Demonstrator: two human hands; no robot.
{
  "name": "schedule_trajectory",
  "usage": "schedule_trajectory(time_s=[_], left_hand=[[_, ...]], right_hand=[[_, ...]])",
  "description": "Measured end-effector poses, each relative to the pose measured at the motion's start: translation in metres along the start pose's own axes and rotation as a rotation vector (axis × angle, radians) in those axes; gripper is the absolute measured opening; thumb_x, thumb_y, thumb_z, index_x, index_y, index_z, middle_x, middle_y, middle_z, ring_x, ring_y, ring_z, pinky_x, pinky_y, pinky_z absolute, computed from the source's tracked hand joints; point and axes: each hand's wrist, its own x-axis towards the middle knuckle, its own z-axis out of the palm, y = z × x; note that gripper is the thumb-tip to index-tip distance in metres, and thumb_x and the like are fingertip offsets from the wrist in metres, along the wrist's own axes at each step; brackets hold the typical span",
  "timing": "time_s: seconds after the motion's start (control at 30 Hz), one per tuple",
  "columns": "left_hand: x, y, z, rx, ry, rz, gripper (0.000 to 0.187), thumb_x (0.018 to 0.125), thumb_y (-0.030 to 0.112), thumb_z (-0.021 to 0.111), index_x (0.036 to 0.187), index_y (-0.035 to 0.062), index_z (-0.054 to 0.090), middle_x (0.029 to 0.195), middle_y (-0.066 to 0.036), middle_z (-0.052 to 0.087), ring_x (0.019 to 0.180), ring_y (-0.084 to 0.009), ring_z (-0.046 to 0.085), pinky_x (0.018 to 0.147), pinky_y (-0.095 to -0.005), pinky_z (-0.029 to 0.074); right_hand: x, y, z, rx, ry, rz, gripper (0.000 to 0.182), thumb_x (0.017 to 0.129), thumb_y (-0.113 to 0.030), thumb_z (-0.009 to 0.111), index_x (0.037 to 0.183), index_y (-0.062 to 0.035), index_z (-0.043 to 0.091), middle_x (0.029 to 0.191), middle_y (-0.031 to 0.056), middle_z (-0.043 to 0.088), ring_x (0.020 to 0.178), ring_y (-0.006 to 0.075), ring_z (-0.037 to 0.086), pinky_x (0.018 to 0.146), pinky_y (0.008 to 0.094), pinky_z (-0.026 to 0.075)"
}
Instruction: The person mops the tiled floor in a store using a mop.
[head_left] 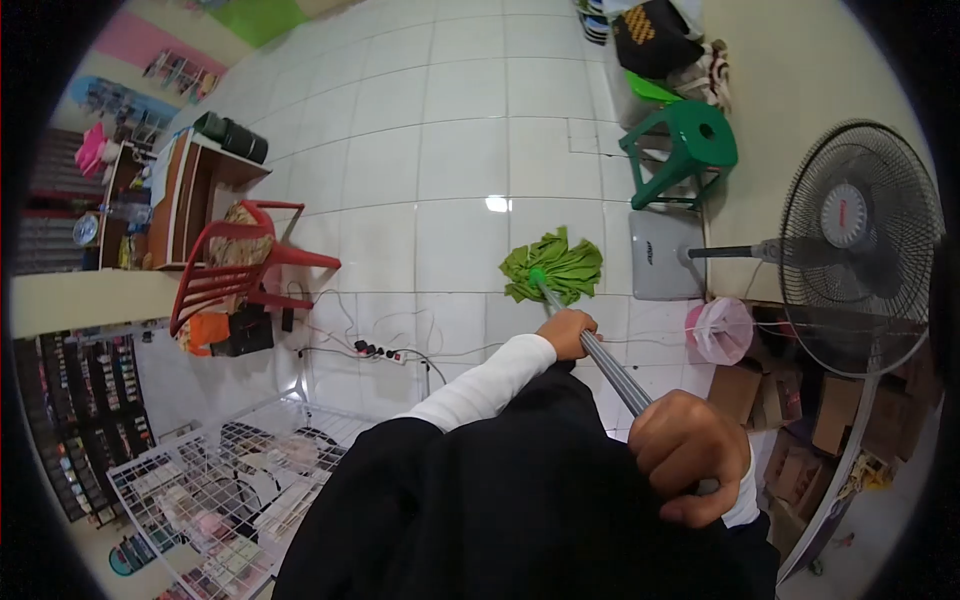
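A mop with a green cloth head [565,265] rests on the white tiled floor [460,240], its strands fanned out. From the head, a grey striped handle [615,373] slants back toward my body at the lower right. My left hand [568,334] is wrapped round the handle's lower part, close to the mop head. Higher up, near the handle's top end, my right hand [690,455] is closed on it in a fist. White sleeves cover both forearms.
A standing fan [850,220] on a grey base [667,255] and a green stool [690,145] stand right. A red chair [245,260] is left, near a power strip [380,352] and cables across the floor. A wire rack [230,480] stands lower left, cardboard boxes [735,393] lower right.
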Motion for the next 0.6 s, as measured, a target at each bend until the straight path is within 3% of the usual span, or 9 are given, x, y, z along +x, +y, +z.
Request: schedule_trajectory(time_s=[0.13, 0.3, 0.43, 0.6], left_hand=[[-0.061, -0.031, -0.039, 0.095, 0.111, -0.073, 0.027, 0.071, 0.021, 0.061, 0.056, 0.0006, 0.054, 0.058, -0.018, 0.053, 0.059, -0.0383, 0.053, 0.056, -0.0446, 0.042], [-0.143, -0.089, -0.077, 0.183, 0.198, -0.189, 0.026, 0.07, 0.021, 0.062, 0.056, 0.0009, 0.054, 0.055, -0.019, 0.052, 0.055, -0.0379, 0.053, 0.052, -0.0436, 0.041], [-0.2, -0.131, -0.1, 0.241, 0.209, -0.33, 0.026, 0.07, 0.025, 0.059, 0.057, 0.0024, 0.058, 0.06, -0.02, 0.055, 0.061, -0.0381, 0.056, 0.058, -0.0448, 0.044], [-0.253, -0.183, -0.115, 0.299, 0.234, -0.476, 0.026, 0.07, 0.026, 0.06, 0.062, 0.0015, 0.059, 0.064, -0.021, 0.056, 0.065, -0.0385, 0.056, 0.06, -0.0449, 0.044]], right_hand=[[0.031, 0.036, 0.031, 0.129, 0.115, -0.091, 0.031, 0.067, -0.013, 0.057, 0.045, -0.0064, 0.037, 0.046, 0.0055, 0.032, 0.038, 0.0226, 0.037, 0.038, 0.0337, 0.026], [0.067, 0.084, 0.064, 0.166, 0.069, -0.081, 0.029, 0.07, -0.011, 0.053, 0.048, -0.0049, 0.035, 0.047, 0.0083, 0.032, 0.04, 0.0273, 0.036, 0.042, 0.0369, 0.026], [0.089, 0.133, 0.096, 0.139, 0.027, -0.137, 0.029, 0.07, -0.01, 0.051, 0.048, -0.0037, 0.033, 0.047, 0.0094, 0.034, 0.043, 0.028, 0.038, 0.045, 0.0372, 0.028], [0.087, 0.191, 0.135, 0.092, 0.194, -0.092, 0.023, 0.066, -0.011, 0.052, 0.051, -0.0003, 0.038, 0.051, 0.0127, 0.038, 0.05, 0.0307, 0.042, 0.05, 0.0385, 0.033]])
